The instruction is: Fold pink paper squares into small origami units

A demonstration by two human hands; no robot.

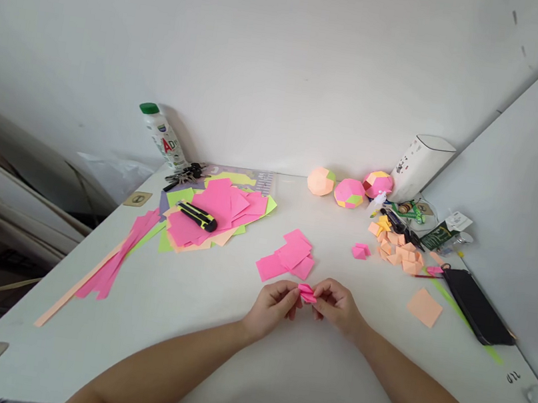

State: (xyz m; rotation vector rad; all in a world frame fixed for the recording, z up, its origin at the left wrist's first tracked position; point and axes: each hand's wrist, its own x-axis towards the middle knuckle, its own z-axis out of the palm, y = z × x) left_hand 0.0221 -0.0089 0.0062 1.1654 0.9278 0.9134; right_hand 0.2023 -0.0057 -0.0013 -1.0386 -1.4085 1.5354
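Observation:
A small folded piece of pink paper (306, 293) is pinched between both hands above the front part of the table. My left hand (273, 306) grips its left side, thumb against fingers. On its right side, my right hand (337, 306) holds it the same way. Just beyond the hands lie several overlapping pink paper squares (293, 253). One folded pink paper unit (360, 251) rests farther back to the right. Beside it is a heap of folded peach paper units (400, 253), and nearer me a flat peach square (425, 308).
A black-and-yellow utility knife (197, 216) lies on a pile of coloured paper (219, 197). Paper strips (112, 266) are at left. Behind stand a white bottle (163, 135), several paper balls (350, 193) and a white container (422, 167). A black phone (478, 307) lies right.

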